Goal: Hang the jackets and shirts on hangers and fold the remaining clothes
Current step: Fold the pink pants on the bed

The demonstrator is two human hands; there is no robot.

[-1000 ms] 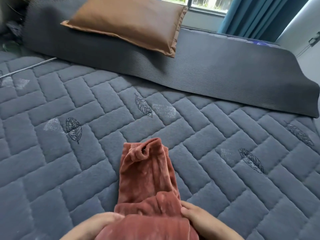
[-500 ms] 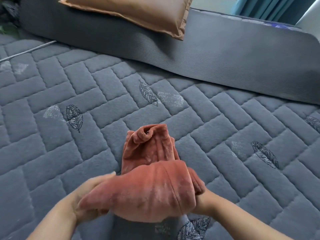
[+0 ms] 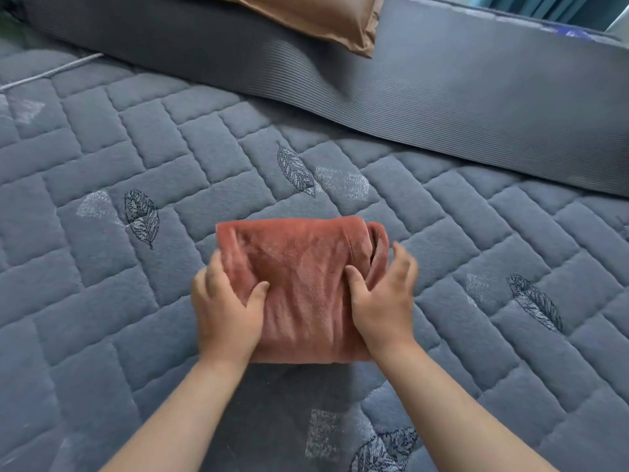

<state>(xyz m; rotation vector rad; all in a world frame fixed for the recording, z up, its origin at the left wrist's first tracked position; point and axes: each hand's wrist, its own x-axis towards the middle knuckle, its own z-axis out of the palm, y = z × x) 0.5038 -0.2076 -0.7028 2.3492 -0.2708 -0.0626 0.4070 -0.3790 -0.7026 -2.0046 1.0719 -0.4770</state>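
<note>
The rust-red garment [image 3: 303,274] is seen folded into a thick, soft-edged rectangle, its plush, velvety pile creased in long wrinkles down the middle. It is laid flat on the bed, at the centre of the quilted bedspread [image 3: 102,301], with a rolled layer showing at its right end.

The left edge is gripped by the left hand [image 3: 228,311]: the fingers are curled round the side and the thumb is pressed onto the top face. The right edge is met by the right hand [image 3: 384,301], whose thumb is dug into the fabric; its fingers [image 3: 403,264] are spread and blurred beside the roll, so whether the cloth is clasped there cannot be told.

Around the bundle, grey-blue padded bricks are stitched into the bedspread, and an embroidered leaf [image 3: 294,168] is set just beyond the fold. Further off, a dark ribbed mat [image 3: 476,107] is spread across the bed, and a smooth brown pillow [image 3: 323,15] is propped on it. A thin grey cord [image 3: 51,71] is trailed at far left.
</note>
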